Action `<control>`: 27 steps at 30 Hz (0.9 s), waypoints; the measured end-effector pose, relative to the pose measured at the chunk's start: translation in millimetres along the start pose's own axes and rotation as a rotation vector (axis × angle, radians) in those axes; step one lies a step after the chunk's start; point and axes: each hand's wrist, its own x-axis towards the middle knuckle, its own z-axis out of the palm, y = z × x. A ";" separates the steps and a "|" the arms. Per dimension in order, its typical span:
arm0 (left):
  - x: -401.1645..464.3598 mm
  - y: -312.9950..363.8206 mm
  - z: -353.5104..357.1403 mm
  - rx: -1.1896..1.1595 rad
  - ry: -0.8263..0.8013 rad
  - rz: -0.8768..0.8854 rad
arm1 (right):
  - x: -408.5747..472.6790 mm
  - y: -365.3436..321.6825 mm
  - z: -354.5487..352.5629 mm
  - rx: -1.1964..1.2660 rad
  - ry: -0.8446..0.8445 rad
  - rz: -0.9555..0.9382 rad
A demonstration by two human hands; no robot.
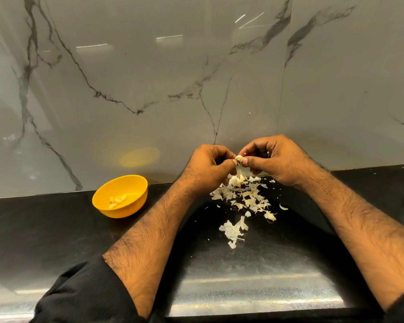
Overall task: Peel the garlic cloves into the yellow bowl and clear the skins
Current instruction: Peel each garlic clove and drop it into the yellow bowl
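Both hands meet above the black counter near the wall. My left hand (208, 166) and my right hand (273, 159) pinch one small pale garlic clove (238, 159) between their fingertips, with a flake of skin hanging under it. Below them lies a scatter of white garlic skins (243, 197), and a larger papery piece (233, 230) sits closer to me. The yellow bowl (135, 183) stands to the left on the counter, holding several peeled cloves (117, 201).
A grey marble-patterned wall (196, 78) rises right behind the hands. The black counter (44, 229) stretches left and right, with a shiny reflective patch near its front edge. My dark sleeves show at the bottom corners.
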 end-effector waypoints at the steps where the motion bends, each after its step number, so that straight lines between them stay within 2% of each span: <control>1: 0.4 -1.0 0.5 0.024 0.018 0.015 | -0.1 -0.2 0.1 -0.006 0.003 0.001; 8: 2.4 -3.5 4.4 0.220 0.109 0.114 | -1.1 -2.3 1.9 -0.096 -0.006 -0.002; 15: 0.4 1.5 9.5 0.263 0.133 0.064 | -1.7 -3.5 4.7 0.054 -0.033 0.014; 27: -0.9 2.8 8.4 -0.147 0.050 -0.082 | -1.4 0.3 5.0 0.117 -0.010 0.049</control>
